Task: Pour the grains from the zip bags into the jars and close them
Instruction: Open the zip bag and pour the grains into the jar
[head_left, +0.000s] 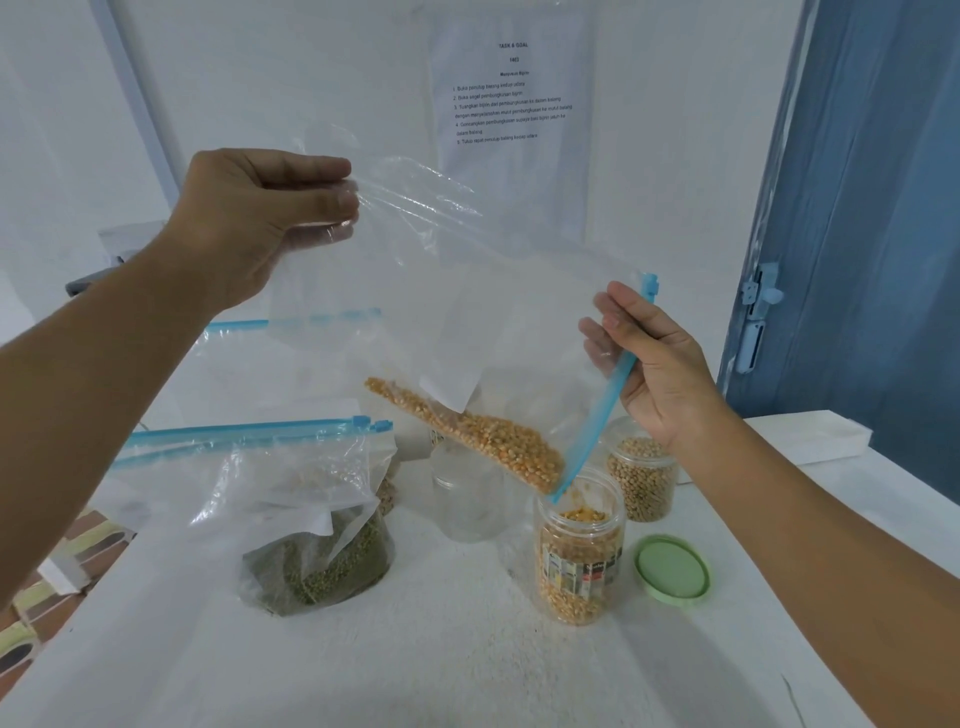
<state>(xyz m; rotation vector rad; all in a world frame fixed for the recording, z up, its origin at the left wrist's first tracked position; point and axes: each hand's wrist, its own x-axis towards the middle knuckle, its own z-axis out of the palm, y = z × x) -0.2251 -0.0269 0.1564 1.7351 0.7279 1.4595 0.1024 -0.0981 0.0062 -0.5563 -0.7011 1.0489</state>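
Note:
I hold a clear zip bag (467, 291) tilted over an open jar (579, 556). My left hand (260, 218) pinches the bag's raised bottom corner. My right hand (660, 369) grips the bag's blue zip strip near its mouth. Yellow corn kernels (498, 436) lie along the bag's lower edge and spill into the jar, which is mostly full of corn. The jar's green lid (672, 569) lies on the table to its right. A bag of green beans (317, 551) stands at the left. An empty clear jar (467, 493) stands behind the corn jar.
A lidless jar of pale beans (641, 480) stands behind the corn jar to the right. More zip bags (291, 332) stand at the back left. A white tray (815, 436) sits at the table's right edge. A printed sheet (511, 93) hangs on the wall.

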